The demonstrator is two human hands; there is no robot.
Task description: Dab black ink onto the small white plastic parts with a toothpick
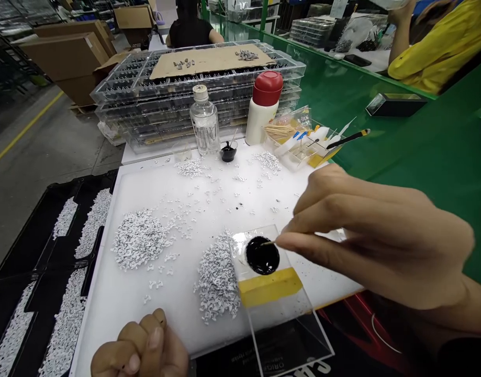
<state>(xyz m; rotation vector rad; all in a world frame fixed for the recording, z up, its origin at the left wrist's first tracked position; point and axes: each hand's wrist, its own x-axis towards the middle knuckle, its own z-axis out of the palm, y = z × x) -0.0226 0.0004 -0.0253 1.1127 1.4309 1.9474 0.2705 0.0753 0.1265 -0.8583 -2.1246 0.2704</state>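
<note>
My right hand [373, 235] pinches a thin wooden toothpick [268, 243] between thumb and forefinger. The toothpick's tip is at the round pool of black paint [261, 259], which sits on a clear acrylic stand [279, 314] crossed by a strip of yellow tape [270, 287]. At the bottom left, my left hand [140, 345] is closed, its fingers curled and the thumb pressed to them; what they hold, if anything, is hidden. Between the hands lies a heap of small white parts [219, 277], right against the stand. A second pile of white parts [140, 238] spreads farther left.
Behind stand a clear bottle [204, 123], a small cup of black liquid [228, 152], a red-capped flask [264, 107] and a box of toothpicks and tools [303, 146]. Stacked clear trays [197, 99] close off the back. Black trays of white parts [44, 272] lie at left.
</note>
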